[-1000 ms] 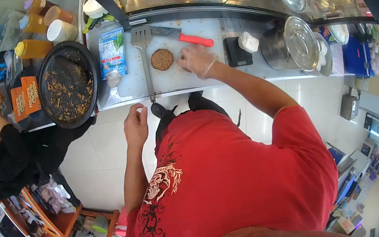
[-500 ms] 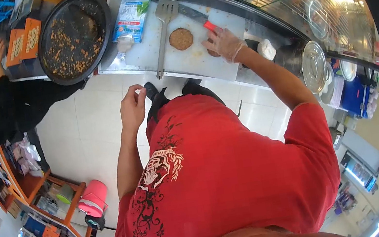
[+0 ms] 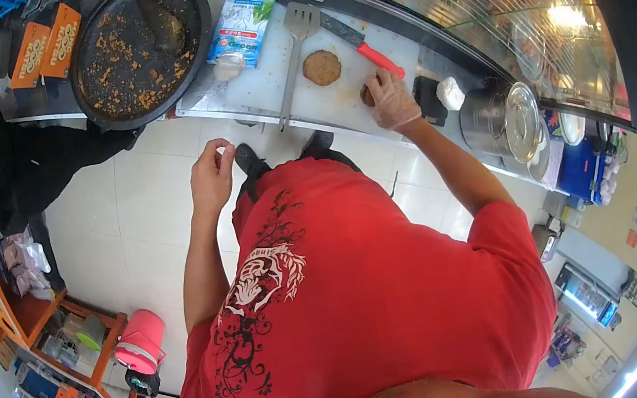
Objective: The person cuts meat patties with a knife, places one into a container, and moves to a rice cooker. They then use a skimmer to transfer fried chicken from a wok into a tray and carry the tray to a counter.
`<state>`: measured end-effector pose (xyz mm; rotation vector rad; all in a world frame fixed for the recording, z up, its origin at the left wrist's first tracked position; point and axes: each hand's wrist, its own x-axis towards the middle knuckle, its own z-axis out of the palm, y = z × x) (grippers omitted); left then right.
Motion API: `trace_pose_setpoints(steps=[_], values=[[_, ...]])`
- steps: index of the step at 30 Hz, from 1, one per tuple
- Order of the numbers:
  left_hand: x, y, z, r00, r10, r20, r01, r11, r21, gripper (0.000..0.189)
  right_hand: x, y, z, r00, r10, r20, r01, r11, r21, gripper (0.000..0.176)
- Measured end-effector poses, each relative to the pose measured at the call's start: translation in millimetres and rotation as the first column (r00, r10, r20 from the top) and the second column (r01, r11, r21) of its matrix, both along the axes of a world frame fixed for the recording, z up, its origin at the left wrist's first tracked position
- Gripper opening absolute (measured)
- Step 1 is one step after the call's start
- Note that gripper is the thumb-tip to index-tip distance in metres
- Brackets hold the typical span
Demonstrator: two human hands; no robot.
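Note:
My right hand (image 3: pixel 393 101), in a clear glove, has its fingers closed on a brown patty (image 3: pixel 366 95) at the board's right part; the fingers hide most of it. Another round patty (image 3: pixel 322 68) lies flat to its left on the white cutting board (image 3: pixel 349 100). Just beyond my right hand rests a red-handled knife (image 3: pixel 379 61), its blade pointing toward the far left. A long metal spatula (image 3: pixel 291 79) lies left of the whole patty. Over the floor, short of the counter, my left hand (image 3: pixel 212 178) hangs with loosely curled fingers, holding nothing.
Left on the counter are a blue-and-white packet (image 3: pixel 242 29) and a large dark pan (image 3: pixel 140 53) with crumbs. A glass display case (image 3: pixel 487 1) borders the far side. At right stands a metal pot (image 3: pixel 484 121). A person in a black sleeve (image 3: pixel 26 172) works at left.
My right hand has moved away from the knife handle and nearer the counter's front edge, with the patty at its fingers. The view has shifted slightly; my left hand stays low.

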<state>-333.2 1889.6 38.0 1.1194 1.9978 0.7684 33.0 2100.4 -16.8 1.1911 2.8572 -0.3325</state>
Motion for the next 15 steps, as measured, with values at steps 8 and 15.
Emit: trace_pose_setpoints(steps=[8,15], values=[[-36,6,6,0.999,-0.041,-0.035,0.043,0.996,0.072,0.021,-9,-15,-41,0.902,-0.149,-0.405,0.265,0.932,0.246,0.062],[-60,5,2,0.99,-0.126,-0.062,0.128,0.992,0.024,0.021,-39,3,9,0.928,-0.339,0.158,0.356,0.929,-0.099,0.059]])
